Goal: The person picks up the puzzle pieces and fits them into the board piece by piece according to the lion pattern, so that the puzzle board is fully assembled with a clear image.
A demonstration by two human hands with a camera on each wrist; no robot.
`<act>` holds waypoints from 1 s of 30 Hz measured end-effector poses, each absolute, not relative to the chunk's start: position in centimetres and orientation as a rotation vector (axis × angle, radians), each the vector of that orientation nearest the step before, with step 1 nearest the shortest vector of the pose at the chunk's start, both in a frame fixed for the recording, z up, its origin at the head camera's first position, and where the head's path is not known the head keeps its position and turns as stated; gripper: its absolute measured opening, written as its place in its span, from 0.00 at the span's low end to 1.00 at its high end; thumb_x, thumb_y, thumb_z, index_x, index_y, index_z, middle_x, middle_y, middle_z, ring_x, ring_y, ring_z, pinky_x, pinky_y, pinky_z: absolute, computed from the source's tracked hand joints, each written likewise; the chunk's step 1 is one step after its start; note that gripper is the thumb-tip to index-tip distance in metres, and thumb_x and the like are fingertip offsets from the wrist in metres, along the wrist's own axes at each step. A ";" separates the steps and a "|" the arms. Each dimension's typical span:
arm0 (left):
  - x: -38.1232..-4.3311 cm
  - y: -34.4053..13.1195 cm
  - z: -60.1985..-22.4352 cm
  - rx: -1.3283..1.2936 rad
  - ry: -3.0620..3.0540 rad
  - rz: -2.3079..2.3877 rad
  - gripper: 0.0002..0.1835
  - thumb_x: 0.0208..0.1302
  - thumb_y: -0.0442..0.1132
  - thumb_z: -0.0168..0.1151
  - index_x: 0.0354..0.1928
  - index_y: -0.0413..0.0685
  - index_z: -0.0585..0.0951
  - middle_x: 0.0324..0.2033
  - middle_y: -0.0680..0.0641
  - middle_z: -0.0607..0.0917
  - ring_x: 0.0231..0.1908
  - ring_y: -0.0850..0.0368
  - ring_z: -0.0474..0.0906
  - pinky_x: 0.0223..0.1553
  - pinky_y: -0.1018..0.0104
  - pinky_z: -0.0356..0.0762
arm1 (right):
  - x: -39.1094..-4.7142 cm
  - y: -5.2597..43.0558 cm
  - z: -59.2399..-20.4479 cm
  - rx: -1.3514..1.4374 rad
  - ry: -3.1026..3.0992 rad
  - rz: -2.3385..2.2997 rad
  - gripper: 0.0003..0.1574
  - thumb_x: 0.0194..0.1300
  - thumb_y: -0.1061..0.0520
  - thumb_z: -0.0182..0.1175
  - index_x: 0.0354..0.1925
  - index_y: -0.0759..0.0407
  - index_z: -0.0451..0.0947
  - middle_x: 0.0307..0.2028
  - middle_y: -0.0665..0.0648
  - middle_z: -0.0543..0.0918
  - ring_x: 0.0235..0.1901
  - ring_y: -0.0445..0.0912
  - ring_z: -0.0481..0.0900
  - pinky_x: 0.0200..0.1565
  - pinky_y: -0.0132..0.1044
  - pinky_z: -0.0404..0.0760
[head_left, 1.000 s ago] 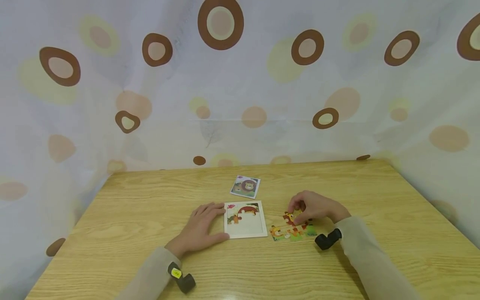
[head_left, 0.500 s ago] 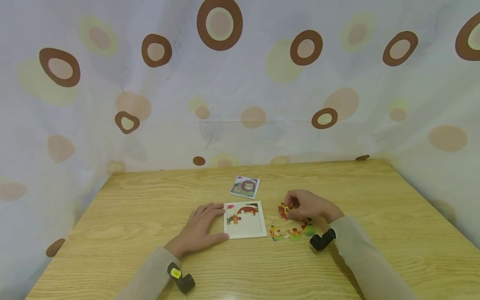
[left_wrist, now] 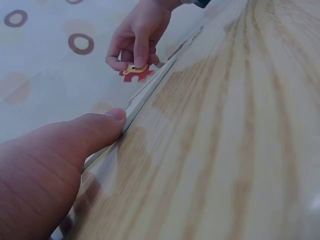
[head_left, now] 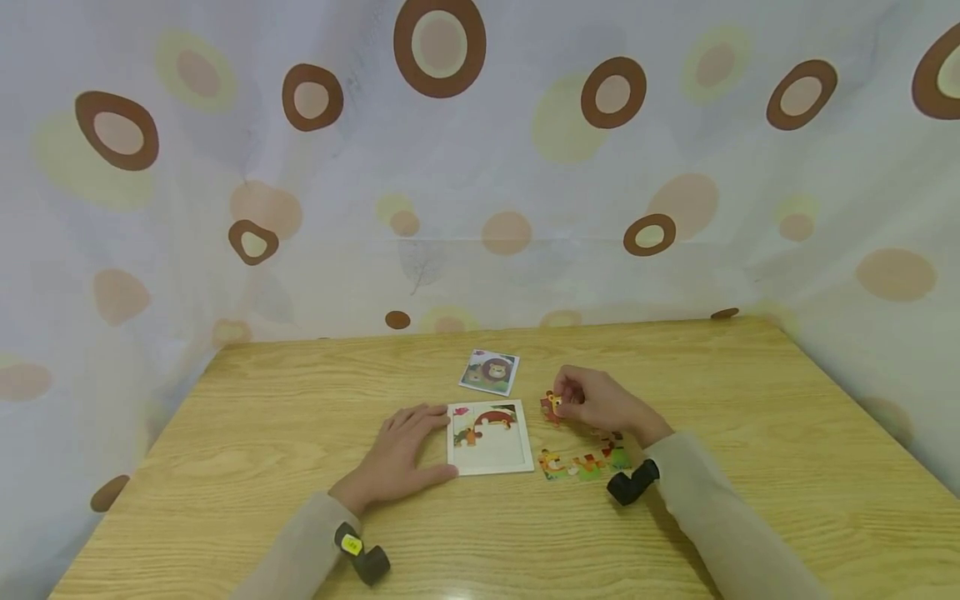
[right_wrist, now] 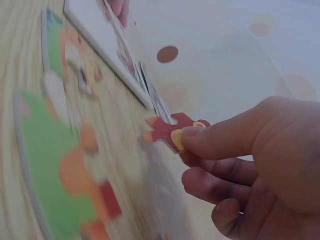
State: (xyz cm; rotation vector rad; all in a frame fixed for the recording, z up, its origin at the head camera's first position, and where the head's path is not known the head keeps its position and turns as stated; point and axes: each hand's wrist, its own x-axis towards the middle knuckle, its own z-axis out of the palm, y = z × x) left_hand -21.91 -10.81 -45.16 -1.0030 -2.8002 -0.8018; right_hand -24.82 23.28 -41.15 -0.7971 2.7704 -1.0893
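Note:
My right hand (head_left: 600, 402) pinches a red and yellow jigsaw piece (right_wrist: 167, 131) between thumb and fingers, held off the table just right of the white puzzle frame (head_left: 491, 472). My left hand (head_left: 405, 457) lies at the frame's left side, fingers spread, with the thumb (left_wrist: 107, 127) against the frame's edge in the left wrist view. Inside the frame, a few fitted pieces (head_left: 495, 418) fill the upper and left part, and the rest is bare white. Several loose pieces (head_left: 553, 465) lie on the table right of the frame, below my right hand.
A small picture card (head_left: 490, 372) with a lion on it lies behind the frame. The wooden table (head_left: 285, 400) meets a patterned curtain (head_left: 330, 283) at its back edge and sides. Each wrist wears a black camera mount (head_left: 633, 483).
My right hand has lifted the red and yellow piece from the loose group and carried it left and away from me, towards the frame. My left hand stays in place.

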 end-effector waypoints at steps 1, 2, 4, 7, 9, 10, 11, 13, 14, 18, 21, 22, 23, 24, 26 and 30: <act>-21.9 -10.8 -45.2 -1.002 -2.802 -0.801 0.38 0.57 0.62 0.63 0.64 0.47 0.72 0.69 0.48 0.67 0.70 0.44 0.58 0.68 0.40 0.51 | -24.8 23.0 -41.1 -0.820 2.775 -1.102 0.08 0.62 0.65 0.63 0.35 0.58 0.71 0.26 0.51 0.75 0.24 0.40 0.69 0.28 0.31 0.70; -22.0 -10.8 -45.2 -1.003 -2.801 -0.798 0.38 0.57 0.62 0.63 0.64 0.48 0.72 0.69 0.49 0.67 0.69 0.44 0.58 0.68 0.40 0.51 | -24.8 22.6 -41.2 -0.839 2.771 -1.121 0.08 0.62 0.65 0.62 0.34 0.58 0.71 0.26 0.51 0.76 0.24 0.39 0.69 0.28 0.31 0.70; -22.0 -10.7 -45.3 -1.004 -2.798 -0.800 0.38 0.57 0.62 0.63 0.64 0.48 0.72 0.69 0.49 0.67 0.69 0.44 0.58 0.68 0.40 0.51 | -24.7 21.9 -41.4 -0.863 2.750 -1.156 0.07 0.62 0.66 0.62 0.34 0.58 0.72 0.26 0.51 0.76 0.24 0.39 0.69 0.28 0.30 0.71; -22.0 -10.7 -45.3 -1.004 -2.800 -0.808 0.38 0.57 0.62 0.63 0.64 0.48 0.72 0.69 0.49 0.67 0.69 0.44 0.58 0.68 0.40 0.51 | -24.5 20.8 -41.8 -0.873 2.718 -1.185 0.04 0.65 0.64 0.60 0.35 0.60 0.73 0.26 0.51 0.77 0.23 0.38 0.70 0.27 0.30 0.72; -22.0 -10.7 -45.3 -1.006 -2.803 -0.812 0.38 0.57 0.62 0.63 0.64 0.48 0.72 0.69 0.49 0.67 0.70 0.44 0.58 0.68 0.40 0.51 | -24.3 20.1 -42.0 -0.843 2.721 -1.198 0.04 0.67 0.61 0.59 0.37 0.62 0.73 0.28 0.52 0.77 0.23 0.38 0.70 0.27 0.30 0.72; -22.0 -10.7 -45.4 -1.008 -2.802 -0.811 0.38 0.57 0.62 0.63 0.64 0.48 0.72 0.69 0.49 0.67 0.70 0.44 0.58 0.68 0.40 0.51 | -24.1 19.8 -42.0 -0.815 2.722 -1.215 0.05 0.67 0.61 0.58 0.37 0.63 0.73 0.28 0.52 0.78 0.22 0.38 0.71 0.27 0.30 0.73; -22.0 -10.7 -45.4 -1.009 -2.803 -0.808 0.38 0.57 0.62 0.63 0.64 0.48 0.72 0.69 0.49 0.67 0.69 0.44 0.58 0.68 0.40 0.51 | -24.0 19.5 -42.0 -0.783 2.725 -1.234 0.06 0.68 0.60 0.58 0.38 0.63 0.74 0.28 0.52 0.78 0.22 0.39 0.71 0.27 0.29 0.73; -22.0 -10.7 -45.4 -1.008 -2.800 -0.809 0.38 0.57 0.62 0.63 0.64 0.48 0.72 0.69 0.49 0.67 0.69 0.44 0.58 0.68 0.40 0.51 | -23.8 19.1 -41.8 -0.730 2.706 -1.295 0.05 0.67 0.60 0.58 0.38 0.62 0.74 0.29 0.53 0.78 0.22 0.40 0.72 0.27 0.31 0.74; -22.0 -10.7 -45.3 -1.006 -2.798 -0.812 0.38 0.57 0.62 0.63 0.64 0.47 0.72 0.69 0.49 0.67 0.69 0.44 0.58 0.68 0.40 0.51 | -23.7 18.8 -41.8 -0.708 2.692 -1.319 0.05 0.67 0.60 0.58 0.38 0.62 0.75 0.29 0.54 0.79 0.22 0.41 0.72 0.27 0.31 0.74; -22.0 -10.8 -45.3 -1.006 -2.780 -0.814 0.38 0.56 0.61 0.64 0.64 0.47 0.72 0.68 0.48 0.68 0.69 0.44 0.58 0.68 0.40 0.52 | -23.6 17.8 -42.0 -0.691 2.652 -1.369 0.03 0.66 0.61 0.60 0.37 0.61 0.76 0.30 0.54 0.80 0.24 0.42 0.74 0.28 0.32 0.75; -22.0 -10.9 -45.4 -1.011 -2.773 -0.802 0.38 0.56 0.61 0.64 0.64 0.48 0.72 0.69 0.49 0.68 0.69 0.44 0.58 0.68 0.40 0.52 | -23.6 17.1 -42.4 -0.712 2.660 -1.356 0.03 0.65 0.60 0.61 0.36 0.60 0.76 0.29 0.53 0.81 0.25 0.40 0.74 0.28 0.30 0.74; -22.0 -10.9 -45.4 -1.012 -2.776 -0.801 0.38 0.56 0.61 0.64 0.64 0.48 0.71 0.69 0.49 0.67 0.69 0.44 0.58 0.68 0.40 0.52 | -23.6 16.9 -42.5 -0.721 2.664 -1.348 0.03 0.65 0.60 0.61 0.35 0.59 0.77 0.29 0.53 0.81 0.25 0.40 0.74 0.28 0.30 0.74; -22.0 -10.9 -45.4 -1.010 -2.782 -0.800 0.38 0.56 0.62 0.64 0.65 0.48 0.71 0.69 0.49 0.67 0.69 0.44 0.58 0.68 0.40 0.52 | -23.6 16.7 -42.7 -0.733 2.671 -1.339 0.03 0.65 0.60 0.62 0.35 0.59 0.77 0.29 0.52 0.81 0.25 0.40 0.74 0.28 0.30 0.74; -22.0 -10.9 -45.4 -1.009 -2.789 -0.801 0.38 0.56 0.62 0.63 0.65 0.49 0.71 0.69 0.50 0.67 0.69 0.44 0.58 0.68 0.40 0.52 | -23.6 16.5 -42.7 -0.736 2.679 -1.330 0.02 0.64 0.61 0.62 0.34 0.58 0.77 0.29 0.52 0.81 0.25 0.40 0.74 0.28 0.30 0.73; -22.0 -10.8 -45.4 -1.005 -2.795 -0.815 0.38 0.56 0.62 0.63 0.65 0.49 0.71 0.69 0.50 0.67 0.69 0.44 0.57 0.68 0.40 0.51 | -23.5 16.1 -42.8 -0.731 2.701 -1.314 0.02 0.64 0.61 0.63 0.34 0.58 0.78 0.28 0.52 0.81 0.25 0.40 0.74 0.28 0.29 0.73; -21.9 -10.8 -45.4 -0.994 -2.806 -0.826 0.38 0.56 0.62 0.63 0.65 0.49 0.71 0.69 0.50 0.67 0.70 0.44 0.57 0.69 0.41 0.50 | -23.2 15.3 -42.6 -0.674 2.726 -1.308 0.02 0.62 0.62 0.63 0.33 0.59 0.78 0.27 0.52 0.81 0.26 0.41 0.73 0.29 0.30 0.72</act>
